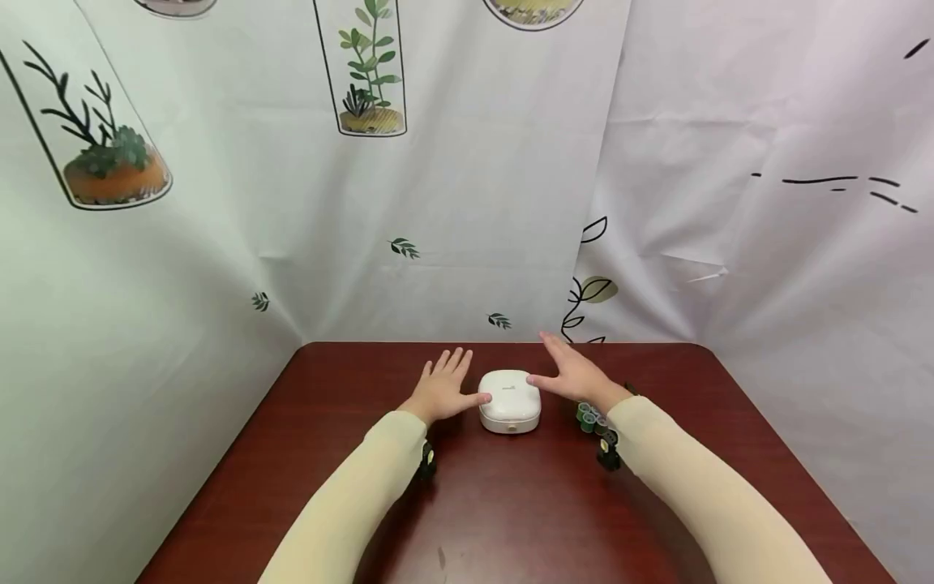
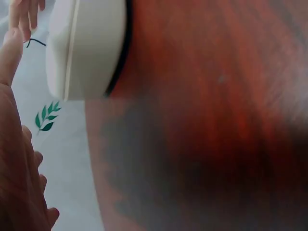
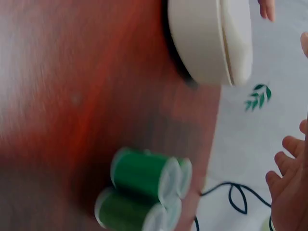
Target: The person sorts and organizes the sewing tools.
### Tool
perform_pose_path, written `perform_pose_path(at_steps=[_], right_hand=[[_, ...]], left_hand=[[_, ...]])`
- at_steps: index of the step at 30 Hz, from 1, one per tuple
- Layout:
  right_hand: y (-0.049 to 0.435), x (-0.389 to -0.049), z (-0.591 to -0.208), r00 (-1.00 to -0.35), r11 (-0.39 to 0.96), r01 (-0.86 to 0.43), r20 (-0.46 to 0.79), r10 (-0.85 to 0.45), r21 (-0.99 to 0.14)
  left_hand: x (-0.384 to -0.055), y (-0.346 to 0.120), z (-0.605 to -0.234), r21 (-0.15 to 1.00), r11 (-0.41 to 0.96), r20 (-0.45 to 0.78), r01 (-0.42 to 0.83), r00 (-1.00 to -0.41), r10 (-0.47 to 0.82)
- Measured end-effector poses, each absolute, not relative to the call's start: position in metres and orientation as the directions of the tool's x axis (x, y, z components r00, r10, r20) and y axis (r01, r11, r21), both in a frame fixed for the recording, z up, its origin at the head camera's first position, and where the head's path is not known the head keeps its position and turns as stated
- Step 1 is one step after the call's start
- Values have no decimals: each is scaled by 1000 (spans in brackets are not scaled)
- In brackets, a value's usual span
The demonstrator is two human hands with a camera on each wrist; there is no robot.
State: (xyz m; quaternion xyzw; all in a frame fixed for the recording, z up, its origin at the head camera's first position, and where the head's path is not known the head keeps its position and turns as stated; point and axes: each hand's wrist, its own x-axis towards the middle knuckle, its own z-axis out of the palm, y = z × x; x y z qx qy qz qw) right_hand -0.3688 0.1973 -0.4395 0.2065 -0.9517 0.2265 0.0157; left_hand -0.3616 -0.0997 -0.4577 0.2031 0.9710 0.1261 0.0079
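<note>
A white rounded box point(image 1: 509, 405) with a lid seam and a small front catch sits on the table. My left hand point(image 1: 441, 392) is spread at its left side, its thumb overlapping the box edge in the head view. On the other side, my right hand point(image 1: 576, 378) is held out with straight fingers, its thumb tip at the lid's right edge. Neither hand grips anything. In the left wrist view the box point(image 2: 96, 48) appears beside the left thumb, and in the right wrist view the box point(image 3: 199, 41) looks closed.
Several spools of green thread point(image 3: 139, 174) stand together right of the box, partly hidden by the right forearm in the head view. The dark red table point(image 1: 511, 511) ends at a white curtain point(image 1: 481, 203) printed with plants, which hangs behind and at both sides.
</note>
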Motion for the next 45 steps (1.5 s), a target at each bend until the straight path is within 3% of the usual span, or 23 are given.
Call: perform_pose_path(at_steps=[21, 34, 45], right_hand=[[165, -369, -479, -866, 729, -455, 63, -496, -511], [158, -369, -488, -852, 735, -500, 110, -511, -458], [158, -370, -494, -866, 767, -494, 152, -476, -410]], left_hand=[[-358, -84, -491, 357, 813, 47, 461, -878, 477], [-361, -77, -518, 483, 768, 76, 421, -894, 442], [-360, -73, -518, 479, 792, 2, 379, -902, 431]])
